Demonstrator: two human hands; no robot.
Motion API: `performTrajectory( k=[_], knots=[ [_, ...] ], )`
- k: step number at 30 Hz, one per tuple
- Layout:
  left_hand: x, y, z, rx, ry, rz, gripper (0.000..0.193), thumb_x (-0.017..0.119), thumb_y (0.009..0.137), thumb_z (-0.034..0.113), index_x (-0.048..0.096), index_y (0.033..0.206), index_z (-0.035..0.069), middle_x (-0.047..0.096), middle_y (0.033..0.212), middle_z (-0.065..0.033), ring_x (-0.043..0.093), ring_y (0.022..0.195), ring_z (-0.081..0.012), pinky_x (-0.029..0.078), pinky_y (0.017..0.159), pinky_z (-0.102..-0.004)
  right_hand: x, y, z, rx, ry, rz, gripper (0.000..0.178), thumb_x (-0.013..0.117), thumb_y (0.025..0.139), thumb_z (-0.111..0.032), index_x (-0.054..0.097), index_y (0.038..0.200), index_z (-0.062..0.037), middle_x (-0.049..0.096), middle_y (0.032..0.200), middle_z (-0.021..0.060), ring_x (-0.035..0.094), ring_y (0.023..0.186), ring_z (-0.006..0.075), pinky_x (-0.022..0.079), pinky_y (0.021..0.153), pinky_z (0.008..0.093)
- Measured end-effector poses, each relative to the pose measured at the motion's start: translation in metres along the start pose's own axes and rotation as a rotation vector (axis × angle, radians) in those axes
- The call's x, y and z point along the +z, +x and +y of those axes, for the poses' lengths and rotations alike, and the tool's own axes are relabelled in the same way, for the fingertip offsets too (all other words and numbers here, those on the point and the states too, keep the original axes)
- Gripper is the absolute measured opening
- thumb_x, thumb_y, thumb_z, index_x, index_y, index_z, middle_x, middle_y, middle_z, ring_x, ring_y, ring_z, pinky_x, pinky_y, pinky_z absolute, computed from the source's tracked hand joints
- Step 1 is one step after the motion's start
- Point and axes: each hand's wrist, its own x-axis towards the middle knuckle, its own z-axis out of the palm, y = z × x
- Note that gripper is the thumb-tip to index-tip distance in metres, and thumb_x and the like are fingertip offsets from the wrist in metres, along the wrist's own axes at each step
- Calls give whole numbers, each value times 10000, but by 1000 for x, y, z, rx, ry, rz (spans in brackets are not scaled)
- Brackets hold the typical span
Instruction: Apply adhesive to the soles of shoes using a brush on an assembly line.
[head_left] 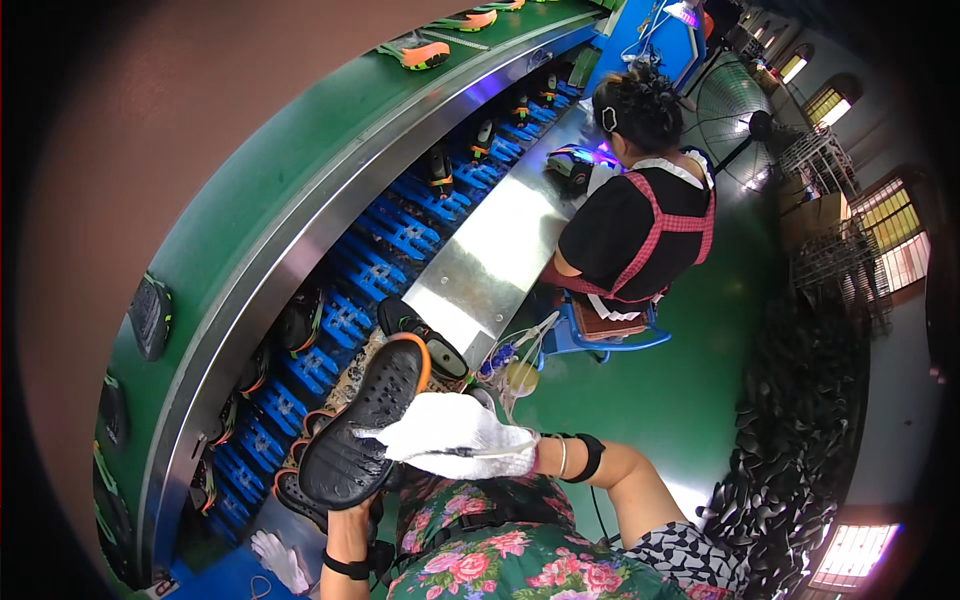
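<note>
A black shoe sole (365,430) with an orange rim at its toe and rows of small holes is held up in front of me. My left hand (352,512) grips it from beneath; the fingers are hidden behind the sole. My right hand (460,437), in a white knitted glove, reaches across with its closed fingertips at the sole's upper face. A thin dark line runs along the glove, but whatever the fingers hold is too covered to name. Just beyond lies a dark shoe (428,335) at the near end of the metal ledge.
A conveyor with blue shoe holders (370,275) runs up the left, carrying several shoes. Beside it curve a metal rail (300,235) and green belt (240,200) with soles. A seated person (635,220) works ahead at the metal ledge (490,250). Dark pieces (790,470) are heaped right.
</note>
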Motion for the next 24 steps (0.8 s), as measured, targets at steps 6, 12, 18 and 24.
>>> performTrajectory(
  k=[6,12,18,24],
  knots=[
    [32,-4,82,-149,-1541,17,687,502,919,537,541,1425,75,586,1376,-247,564,1252,-436,399,1124,-534,6,-4,-15,-30,-214,116,304,805,779,-26,760,1080,-37,753,1059,113,709,845,261,562,711,344],
    [36,9,59,-308,-1694,-77,867,517,923,698,415,1519,77,401,1554,-222,491,1331,-422,411,1103,-588,-13,11,-21,-32,-210,82,315,797,763,-3,744,1073,-26,750,1001,105,714,864,259,569,744,362],
    [42,7,69,-320,-1969,-272,846,523,921,712,454,1492,91,498,1498,-174,513,1338,-378,368,1150,-568,-8,28,-17,-74,-290,-62,342,765,807,-42,743,1148,-42,744,1104,115,704,998,277,550,881,392],
    [42,-7,73,-424,-1544,-51,794,529,940,677,497,1451,71,561,1431,-183,546,1312,-368,394,1144,-556,15,33,-20,75,-101,-10,307,685,871,-19,732,1174,-38,726,1191,129,680,1083,268,529,922,359]
  ],
)
